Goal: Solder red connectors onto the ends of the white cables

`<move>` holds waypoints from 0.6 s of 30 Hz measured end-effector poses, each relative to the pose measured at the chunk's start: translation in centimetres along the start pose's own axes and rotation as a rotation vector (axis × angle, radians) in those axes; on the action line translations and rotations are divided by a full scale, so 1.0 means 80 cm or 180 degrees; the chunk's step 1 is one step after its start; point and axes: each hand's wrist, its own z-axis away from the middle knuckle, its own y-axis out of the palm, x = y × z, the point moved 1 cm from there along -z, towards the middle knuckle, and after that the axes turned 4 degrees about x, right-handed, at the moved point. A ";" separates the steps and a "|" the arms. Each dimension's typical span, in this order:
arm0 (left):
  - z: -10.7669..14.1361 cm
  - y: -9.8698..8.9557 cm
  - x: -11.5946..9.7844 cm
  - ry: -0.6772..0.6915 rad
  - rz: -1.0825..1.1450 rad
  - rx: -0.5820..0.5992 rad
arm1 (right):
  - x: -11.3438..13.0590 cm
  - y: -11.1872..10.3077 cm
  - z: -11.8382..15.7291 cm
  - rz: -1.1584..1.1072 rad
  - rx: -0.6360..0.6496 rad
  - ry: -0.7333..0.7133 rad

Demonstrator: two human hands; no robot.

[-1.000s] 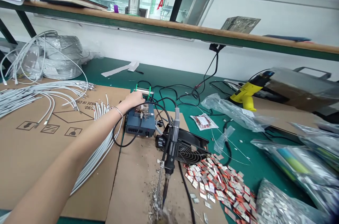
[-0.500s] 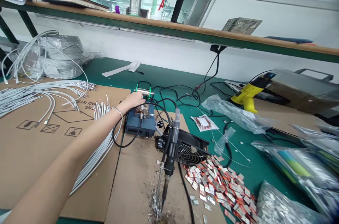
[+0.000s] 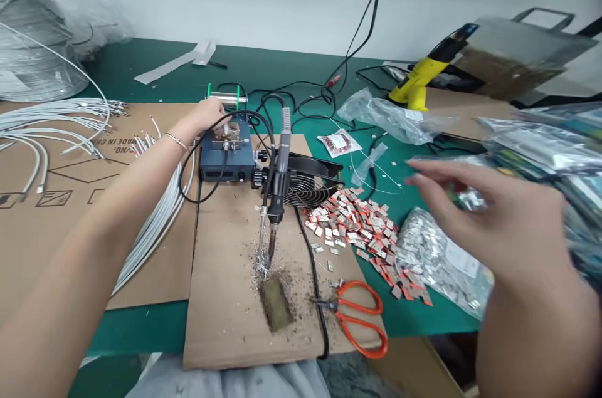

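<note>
My left hand [image 3: 211,113] reaches to the top of a blue soldering unit [image 3: 223,163], beside a spool of solder wire [image 3: 229,98] with green rims. Its fingers are bent downward and closed; what they hold, if anything, is hidden. My right hand [image 3: 489,216] is raised at the right, blurred, thumb and forefinger a little apart with nothing visible between their tips. Below it lies a clear bag of small metal pieces [image 3: 437,260]. A soldering iron [image 3: 277,191] stands tip down in a holder, above a brownish sponge [image 3: 275,304].
Orange-handled scissors [image 3: 360,316] lie on the cardboard [image 3: 226,323] near the front edge. A pile of small orange-and-silver pieces [image 3: 357,222] spreads beside a black fan [image 3: 305,188]. White cables [image 3: 157,229] lie at left. A yellow heat gun [image 3: 418,81] and plastic bags are at right.
The view has tilted downward, bringing the sponge, scissors and table's front edge into sight. My right hand has come into view at the right. My left hand stays at the soldering unit.
</note>
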 end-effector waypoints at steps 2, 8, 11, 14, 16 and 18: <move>0.002 -0.002 -0.002 0.0009 -0.0067 0.0032 | 0.011 0.005 -0.036 -0.0132 0.0046 -0.0222; 0.012 -0.007 -0.010 -0.0028 -0.0063 -0.0056 | 0.050 0.041 -0.122 0.0117 0.0905 -0.0627; 0.012 -0.009 -0.010 0.0026 0.0160 0.0123 | 0.076 0.071 -0.158 0.0400 0.1345 -0.0963; 0.012 -0.012 -0.010 0.0055 0.0222 0.0335 | 0.105 0.110 -0.189 0.0379 0.1954 -0.1031; 0.012 -0.014 -0.012 0.0034 0.0203 0.0370 | 0.122 0.139 -0.204 0.0244 0.2309 -0.0967; 0.013 -0.015 -0.014 0.0032 0.0175 0.0333 | 0.134 0.167 -0.216 0.0124 0.2469 -0.0948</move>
